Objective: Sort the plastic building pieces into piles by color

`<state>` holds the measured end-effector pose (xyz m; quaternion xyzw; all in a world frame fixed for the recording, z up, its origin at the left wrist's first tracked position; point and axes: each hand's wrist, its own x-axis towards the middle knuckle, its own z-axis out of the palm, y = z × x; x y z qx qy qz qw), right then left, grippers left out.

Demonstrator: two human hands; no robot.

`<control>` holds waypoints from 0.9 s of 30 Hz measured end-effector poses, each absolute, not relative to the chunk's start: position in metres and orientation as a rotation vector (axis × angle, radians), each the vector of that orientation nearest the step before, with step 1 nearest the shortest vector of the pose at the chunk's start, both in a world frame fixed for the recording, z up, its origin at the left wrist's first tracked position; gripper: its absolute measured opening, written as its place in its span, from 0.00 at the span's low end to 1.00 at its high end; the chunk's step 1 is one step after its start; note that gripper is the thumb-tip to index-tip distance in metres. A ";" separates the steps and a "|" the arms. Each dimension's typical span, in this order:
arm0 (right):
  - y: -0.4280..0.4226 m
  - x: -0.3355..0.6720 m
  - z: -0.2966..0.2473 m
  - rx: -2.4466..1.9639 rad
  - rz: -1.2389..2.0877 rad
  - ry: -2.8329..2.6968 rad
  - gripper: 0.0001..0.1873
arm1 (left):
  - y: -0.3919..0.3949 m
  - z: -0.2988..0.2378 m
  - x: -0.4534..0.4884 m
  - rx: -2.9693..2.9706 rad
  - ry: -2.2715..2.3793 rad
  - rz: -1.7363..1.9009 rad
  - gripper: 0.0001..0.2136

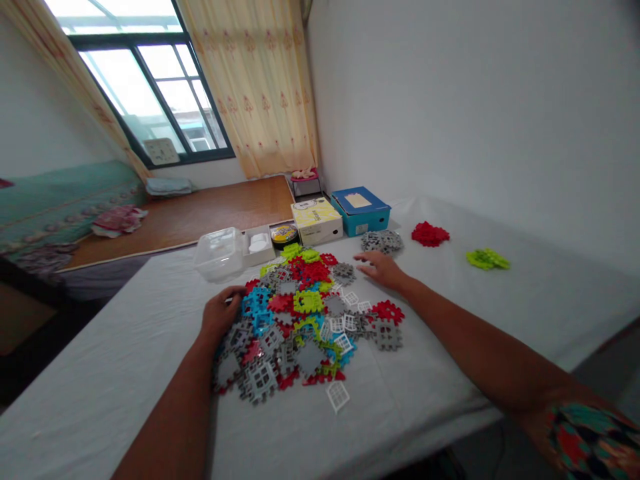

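Observation:
A mixed pile of plastic interlocking building tiles (309, 301) in grey, red, blue and lime lies on the white-covered table. My left hand (220, 313) rests against the pile's left edge, beside some blue tiles (256, 307); its thumb and forefinger are apart, and I see nothing held between them. To the right of the pile, my right hand (383, 269) reaches over the cloth with fingers stretched out and empty. Just beyond it is a heap of grey tiles (382, 241). Separate heaps of red tiles (430, 234) and lime tiles (487, 259) lie farther right.
Along the back stand a clear plastic container (219, 252), a white open box (259, 245), a round black-and-yellow tin (285, 235), a yellow-and-white box (317, 221) and a blue box (361, 212). A loose white window-grid piece (338, 396) lies near the front edge. A wall borders the right.

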<state>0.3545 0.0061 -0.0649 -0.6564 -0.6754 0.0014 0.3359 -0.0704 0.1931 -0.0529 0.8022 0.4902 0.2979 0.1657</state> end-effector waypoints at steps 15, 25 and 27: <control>0.007 0.329 -0.064 -1.786 -0.095 -1.785 0.17 | 0.193 -0.052 -0.070 2.293 1.411 0.854 0.16; 0.003 0.415 -0.062 -1.994 -0.410 -1.264 0.22 | 0.188 -0.047 -0.068 2.272 1.439 0.830 0.15; -0.002 0.431 -0.061 -1.988 -0.428 -1.299 0.23 | 0.188 -0.047 -0.068 2.271 1.435 0.841 0.15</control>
